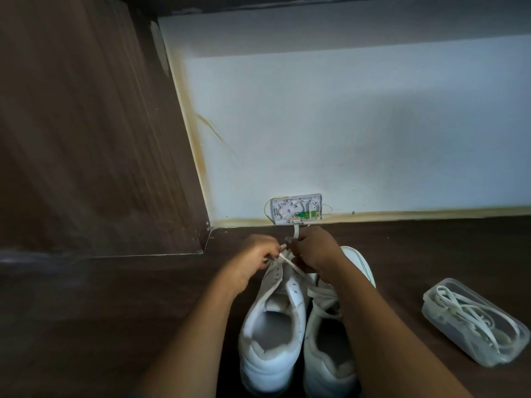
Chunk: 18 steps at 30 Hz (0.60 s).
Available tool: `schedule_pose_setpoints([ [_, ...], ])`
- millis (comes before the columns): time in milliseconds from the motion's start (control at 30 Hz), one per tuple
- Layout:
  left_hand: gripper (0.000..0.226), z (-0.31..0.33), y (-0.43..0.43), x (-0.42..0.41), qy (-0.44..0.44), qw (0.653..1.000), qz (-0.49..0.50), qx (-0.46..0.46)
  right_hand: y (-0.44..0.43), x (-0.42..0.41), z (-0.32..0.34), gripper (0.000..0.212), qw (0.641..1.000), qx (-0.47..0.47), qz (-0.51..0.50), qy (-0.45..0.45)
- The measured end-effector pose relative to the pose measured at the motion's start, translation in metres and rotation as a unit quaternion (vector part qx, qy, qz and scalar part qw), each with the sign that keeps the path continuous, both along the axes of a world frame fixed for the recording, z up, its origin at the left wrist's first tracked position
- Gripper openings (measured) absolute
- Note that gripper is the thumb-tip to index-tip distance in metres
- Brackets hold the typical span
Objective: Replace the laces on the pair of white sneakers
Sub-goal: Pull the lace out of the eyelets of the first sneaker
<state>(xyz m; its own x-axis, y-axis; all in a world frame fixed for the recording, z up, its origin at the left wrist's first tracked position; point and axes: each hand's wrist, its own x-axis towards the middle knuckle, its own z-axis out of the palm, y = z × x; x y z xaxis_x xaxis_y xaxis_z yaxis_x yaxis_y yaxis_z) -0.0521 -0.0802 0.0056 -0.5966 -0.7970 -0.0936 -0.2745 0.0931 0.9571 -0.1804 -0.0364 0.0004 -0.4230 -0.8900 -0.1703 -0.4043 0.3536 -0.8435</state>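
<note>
Both hands clamped on one lace over the front eyelets of a white sneaker.

Nearest, on the dark wood-grain floor (120, 317): a left white low-top sneaker (271, 334) and a right white low-top sneaker (327, 349), side by side and touching, heels close, toes toward the wall. Off to the right, well apart: a clear plastic lidded box (431, 307) with coiled white laces (471, 314) inside. Further on, above the left sneaker's toe end: left hand (255, 258), fingers curled, pinching a flat white lace (288, 262) at the fingertips. Just beside it, right hand (316, 251), fingers curled around the same lace, one end sticking up past the knuckles. Lace stretched short between the two hands, just over the lowest eyelets. Behind, at floor level: an open white wall junction box (297, 209) on the white wall (344, 124). On the left, a brown wooden panel (86, 124).
</note>
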Motion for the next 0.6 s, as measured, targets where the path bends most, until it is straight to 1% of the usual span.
schedule_pose_setpoints([
  [67,0.014,0.001,0.002,0.001,0.091,0.994,-0.009,0.057,-0.001,0.000,0.000,0.023,1.000,-0.004,0.004,0.020],
  [133,0.010,0.003,0.003,0.002,0.204,0.974,-0.003,0.095,0.000,0.003,0.002,0.028,1.000,-0.015,0.011,0.022],
  [167,0.014,0.006,0.002,0.001,0.274,0.955,0.021,0.110,0.000,0.003,0.003,0.031,1.000,-0.016,0.013,0.023],
  [233,0.033,0.015,-0.003,0.002,0.402,0.899,0.105,0.137,0.001,0.003,0.004,0.032,1.000,-0.010,0.015,0.018],
  [267,0.035,0.018,-0.006,0.004,0.425,0.883,0.147,0.136,0.001,0.002,0.003,0.032,1.000,-0.011,0.014,0.013],
  [300,0.033,0.019,-0.010,0.007,0.407,0.888,0.180,0.119,0.001,0.002,0.004,0.031,1.000,-0.014,0.018,0.011],
  [333,0.029,0.017,-0.013,0.009,0.346,0.911,0.205,0.091,0.001,0.002,0.004,0.031,1.000,-0.016,0.023,0.014],
  [367,0.028,0.013,-0.016,0.011,0.238,0.946,0.212,0.061,0.001,0.002,0.004,0.032,0.999,-0.016,0.027,0.017],
  [400,0.028,0.005,-0.021,0.013,0.097,0.974,0.202,0.027,0.000,0.003,0.004,0.032,0.999,-0.018,0.029,0.022],
  [433,0.027,-0.003,-0.023,0.014,-0.054,0.982,0.181,-0.008,0.000,0.003,0.004,0.032,0.999,-0.021,0.030,0.024],
  [467,0.026,-0.009,-0.022,0.016,-0.196,0.967,0.157,-0.050,0.000,0.003,0.003,0.032,0.999,-0.024,0.030,0.019],
  [500,0.035,-0.015,-0.021,0.017,-0.306,0.935,0.147,-0.099,0.000,0.002,0.003,0.032,0.999,-0.027,0.029,0.013],
  [533,0.050,-0.017,-0.019,0.017,-0.362,0.907,0.156,-0.149,-0.001,0.002,0.002,0.031,0.999,-0.028,0.029,0.011],
  [567,0.055,-0.018,-0.018,0.015,-0.349,0.902,0.164,-0.192,-0.001,0.002,0.001,0.032,0.999,-0.032,0.028,0.010],
  [600,0.049,-0.015,-0.017,0.012,-0.296,0.918,0.154,-0.213,-0.002,0.001,0.001,0.031,0.999,-0.035,0.029,0.008],
])
